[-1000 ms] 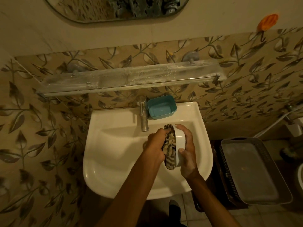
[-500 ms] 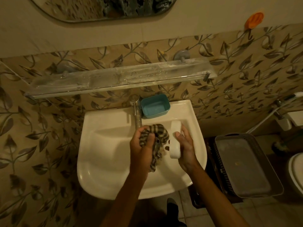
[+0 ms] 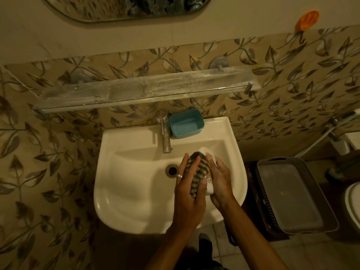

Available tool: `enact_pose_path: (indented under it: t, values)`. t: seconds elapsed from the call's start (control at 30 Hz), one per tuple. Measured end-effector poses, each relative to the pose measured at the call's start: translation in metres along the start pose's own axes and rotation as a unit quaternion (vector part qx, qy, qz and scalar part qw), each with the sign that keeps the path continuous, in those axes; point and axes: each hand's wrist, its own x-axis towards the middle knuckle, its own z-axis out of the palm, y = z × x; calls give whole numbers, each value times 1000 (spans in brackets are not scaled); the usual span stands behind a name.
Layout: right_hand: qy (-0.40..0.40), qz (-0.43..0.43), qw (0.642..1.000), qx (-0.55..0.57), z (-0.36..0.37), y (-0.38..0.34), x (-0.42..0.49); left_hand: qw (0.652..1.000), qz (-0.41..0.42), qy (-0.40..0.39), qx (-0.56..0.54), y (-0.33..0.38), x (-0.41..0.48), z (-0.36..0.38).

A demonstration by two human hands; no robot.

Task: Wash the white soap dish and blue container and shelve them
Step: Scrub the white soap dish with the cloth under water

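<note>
Over the white sink basin (image 3: 136, 191), my right hand (image 3: 220, 180) grips the white soap dish (image 3: 210, 189), which is mostly hidden between my hands. My left hand (image 3: 190, 191) presses a striped cloth (image 3: 198, 170) against the dish. The blue container (image 3: 186, 123) sits upright on the sink's back rim, just right of the metal tap (image 3: 164, 131). Above it a long glass shelf (image 3: 146, 88) is fixed to the tiled wall.
A grey plastic basket (image 3: 292, 195) stands on a dark stand right of the sink. A toilet edge (image 3: 353, 207) shows at far right. The drain (image 3: 172, 170) lies left of my hands. An orange hook (image 3: 307, 18) and a mirror (image 3: 126, 6) hang on the wall.
My left hand has brought the cloth from beside the dish onto it, covering it. Both hands have closed together and sit slightly lower in the basin.
</note>
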Motion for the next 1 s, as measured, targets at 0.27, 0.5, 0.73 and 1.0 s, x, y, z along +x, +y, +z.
enact_pose_path:
  t: [0.27, 0.5, 0.73, 1.0]
  values:
    - [3, -44, 999, -21, 11, -3, -6, 997, -82, 7, 3, 5, 53, -2]
    - [132, -70, 988, -24, 14, -12, 10, 998, -49, 34, -6, 6, -9, 15]
    - [64, -65, 995, -49, 18, -3, 5, 996, -80, 4, -30, 1, 32, 0]
    - [62, -85, 992, -66, 22, -4, 8, 987, -138, -28, -81, 2, 65, -9]
